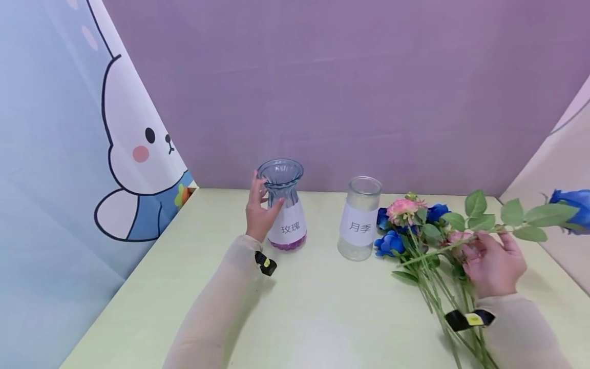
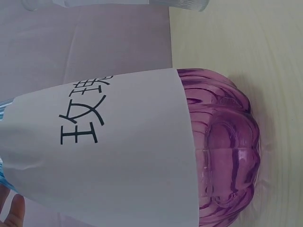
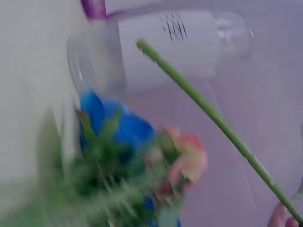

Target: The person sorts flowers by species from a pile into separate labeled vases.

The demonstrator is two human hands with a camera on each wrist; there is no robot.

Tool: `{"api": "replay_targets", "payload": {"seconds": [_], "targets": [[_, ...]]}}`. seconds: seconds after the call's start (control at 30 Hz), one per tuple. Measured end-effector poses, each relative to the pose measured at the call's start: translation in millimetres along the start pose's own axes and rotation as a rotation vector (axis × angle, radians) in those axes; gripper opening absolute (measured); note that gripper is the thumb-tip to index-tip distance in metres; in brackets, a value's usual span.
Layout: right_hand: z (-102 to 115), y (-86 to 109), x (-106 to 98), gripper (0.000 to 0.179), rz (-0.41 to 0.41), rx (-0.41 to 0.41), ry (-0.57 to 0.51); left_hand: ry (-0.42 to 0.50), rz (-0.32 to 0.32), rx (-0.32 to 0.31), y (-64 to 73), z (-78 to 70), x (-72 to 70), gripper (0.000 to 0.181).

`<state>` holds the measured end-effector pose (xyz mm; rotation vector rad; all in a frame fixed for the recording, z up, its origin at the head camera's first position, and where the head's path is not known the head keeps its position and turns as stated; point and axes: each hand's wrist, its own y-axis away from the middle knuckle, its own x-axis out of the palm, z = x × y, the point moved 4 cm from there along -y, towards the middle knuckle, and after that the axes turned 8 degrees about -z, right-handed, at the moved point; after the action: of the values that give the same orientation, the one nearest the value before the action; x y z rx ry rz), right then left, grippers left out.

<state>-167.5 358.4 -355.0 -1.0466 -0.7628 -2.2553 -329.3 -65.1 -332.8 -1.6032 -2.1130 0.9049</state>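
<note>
My left hand (image 1: 261,212) is at the neck of a ribbed glass vase (image 1: 283,192), blue at the top and purple at its base (image 2: 227,146). Its thumb lies across the front and the fingers go along the side. A white paper label (image 2: 109,146) with black characters wraps this vase. My right hand (image 1: 495,261) pinches the green stem (image 3: 213,116) of a blue rose (image 1: 571,207), held sideways above the other flowers. The bloom points right, and the stem's cut end points left. In the right wrist view, only fingertips (image 3: 280,216) show at the lower right corner.
A clear glass jar (image 1: 359,251) with a white label stands right of the vase. Beside it lies a pile of blue flowers (image 1: 391,243) and pink flowers (image 1: 402,211), their long stems (image 1: 435,300) running toward the front. A purple cloth backdrop (image 1: 341,92) rises behind the table (image 1: 309,307).
</note>
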Motion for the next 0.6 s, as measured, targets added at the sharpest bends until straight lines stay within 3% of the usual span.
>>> {"api": "replay_targets", "payload": {"seconds": [0.17,0.37,0.6], "targets": [[-23.0,9.3,7.6,0.027,-0.110,-0.094,0.006,0.010,0.000,0.009,1.2,0.2,2.0,0.053],[-48.9,25.2,17.9,0.028,-0.093,-0.161,-0.066,-0.017,0.006,0.035,1.7,-0.5,2.1,0.053],[-81.7,39.0,31.3,0.020,-0.049,-0.157,-0.144,-0.049,0.007,0.063,-0.9,-1.5,-0.8,0.054]]}}
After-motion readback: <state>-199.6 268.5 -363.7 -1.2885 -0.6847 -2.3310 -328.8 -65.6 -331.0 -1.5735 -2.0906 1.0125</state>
